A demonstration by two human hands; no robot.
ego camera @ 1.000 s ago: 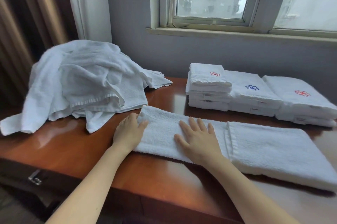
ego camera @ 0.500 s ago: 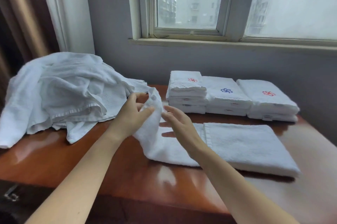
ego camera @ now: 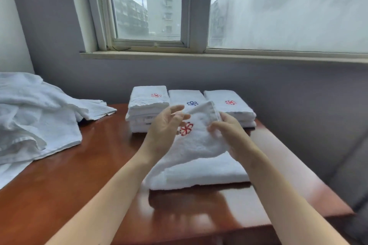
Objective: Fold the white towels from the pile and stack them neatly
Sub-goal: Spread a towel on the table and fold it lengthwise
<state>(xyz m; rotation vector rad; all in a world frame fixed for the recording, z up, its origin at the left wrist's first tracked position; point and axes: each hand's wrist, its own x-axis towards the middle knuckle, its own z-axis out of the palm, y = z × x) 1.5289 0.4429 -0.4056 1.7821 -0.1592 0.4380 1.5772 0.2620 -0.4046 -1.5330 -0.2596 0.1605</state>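
A half-folded white towel (ego camera: 199, 171) lies on the wooden table (ego camera: 79, 195) in front of me. Its left end, with a red flower mark, is lifted over the rest. My left hand (ego camera: 165, 131) grips that raised end at its left corner and my right hand (ego camera: 229, 133) pinches its right corner. A loose pile of white towels (ego camera: 35, 121) covers the table's left side. Behind my hands sit three stacks of folded towels: left stack (ego camera: 148, 105) with a red mark, middle stack (ego camera: 186, 98) with a blue mark, right stack (ego camera: 231, 105) with a red mark.
A grey wall and a window sill (ego camera: 219, 56) rise right behind the table. The table's right edge (ego camera: 310, 175) drops toward a grey surface. Bare glossy wood lies between the pile and the towel in front of me.
Both hands went from pressing flat on the towel to lifting its left end and carrying it rightward over the rest. The view shifted right, so the pile sits further left.
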